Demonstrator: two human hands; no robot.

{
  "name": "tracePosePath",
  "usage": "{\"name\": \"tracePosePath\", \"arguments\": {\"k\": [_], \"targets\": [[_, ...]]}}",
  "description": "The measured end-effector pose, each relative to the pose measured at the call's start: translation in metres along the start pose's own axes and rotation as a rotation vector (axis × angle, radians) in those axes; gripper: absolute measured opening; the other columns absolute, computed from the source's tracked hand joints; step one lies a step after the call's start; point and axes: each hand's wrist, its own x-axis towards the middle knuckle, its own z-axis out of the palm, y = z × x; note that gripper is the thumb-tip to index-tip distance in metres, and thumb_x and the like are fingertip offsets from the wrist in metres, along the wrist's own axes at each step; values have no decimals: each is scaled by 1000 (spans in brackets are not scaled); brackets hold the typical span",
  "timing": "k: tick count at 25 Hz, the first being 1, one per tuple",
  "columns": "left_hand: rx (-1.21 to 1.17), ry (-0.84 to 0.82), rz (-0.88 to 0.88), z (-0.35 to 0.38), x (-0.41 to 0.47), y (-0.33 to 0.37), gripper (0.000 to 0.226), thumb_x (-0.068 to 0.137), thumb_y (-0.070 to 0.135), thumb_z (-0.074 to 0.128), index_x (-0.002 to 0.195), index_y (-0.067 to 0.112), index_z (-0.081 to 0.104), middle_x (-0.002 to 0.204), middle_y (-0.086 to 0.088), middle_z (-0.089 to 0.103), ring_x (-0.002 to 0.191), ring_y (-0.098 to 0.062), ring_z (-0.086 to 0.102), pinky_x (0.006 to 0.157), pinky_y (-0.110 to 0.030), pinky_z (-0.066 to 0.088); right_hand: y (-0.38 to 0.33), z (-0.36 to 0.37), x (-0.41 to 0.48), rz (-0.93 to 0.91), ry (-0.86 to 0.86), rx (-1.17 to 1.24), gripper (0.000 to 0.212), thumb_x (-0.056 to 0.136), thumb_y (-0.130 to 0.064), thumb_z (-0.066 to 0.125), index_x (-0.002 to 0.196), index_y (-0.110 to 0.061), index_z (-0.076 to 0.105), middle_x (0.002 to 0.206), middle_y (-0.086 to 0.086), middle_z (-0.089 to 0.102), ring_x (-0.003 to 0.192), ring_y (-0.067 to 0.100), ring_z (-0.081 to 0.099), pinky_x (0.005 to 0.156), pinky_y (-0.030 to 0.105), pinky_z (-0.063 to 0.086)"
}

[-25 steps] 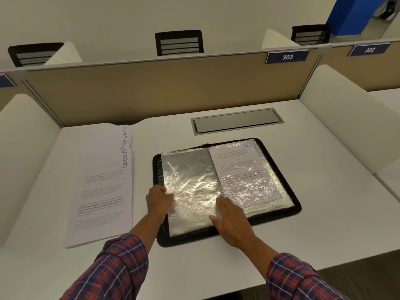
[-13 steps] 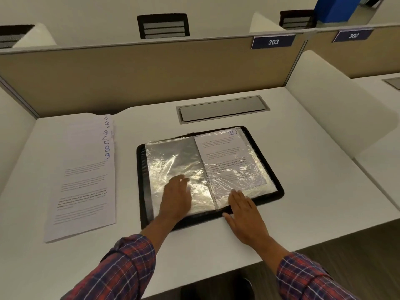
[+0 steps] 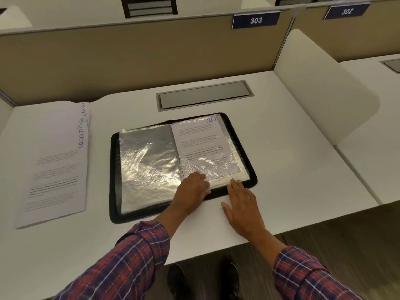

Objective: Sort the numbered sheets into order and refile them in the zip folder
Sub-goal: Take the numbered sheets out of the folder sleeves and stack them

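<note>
Soft, even overhead light fills the room, shadows faint. Glare flares on the crinkled clear plastic sleeve [image 3: 149, 163]. Wide-angle bending curves the edges; the plaid shirt sleeve [image 3: 307, 276] smears with blur.

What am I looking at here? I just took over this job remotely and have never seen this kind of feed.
There is no machine: the one view comes from a camera worn on a person's head, looking down at their bare hands. On the white desk lies an open black zip folder of clear sleeves. Its right-hand sleeve holds the sheet marked 10; the left-hand sleeve looks empty. A fanned stack of numbered sheets waits farther left. The left hand presses flat near the folder's spine; the right hand rests flat at its near edge. Neither holds anything.
</note>
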Motion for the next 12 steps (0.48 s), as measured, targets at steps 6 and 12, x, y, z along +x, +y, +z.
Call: {"name": "tracePosePath", "arguments": {"k": [6, 12], "targets": [[-90, 20, -226, -4, 9, 10, 18, 104, 22, 54, 89, 17, 64, 86, 4, 61, 79, -15, 56, 71, -41, 54, 14, -6, 2, -157, 149, 50, 56, 103, -36, 54, 145, -1, 54, 150, 19, 53, 141, 32, 50, 113, 47, 47], [-224, 68, -364, -11, 17, 11, 9, 96, 18, 67, 92, 13, 73, 83, 0, 73, 74, -15, 66, 73, -37, 57, 0, -14, 22, -356, 140, 64, 53, 105, -35, 54, 148, -4, 52, 149, 15, 56, 142, 28, 49, 122, 43, 38]]}}
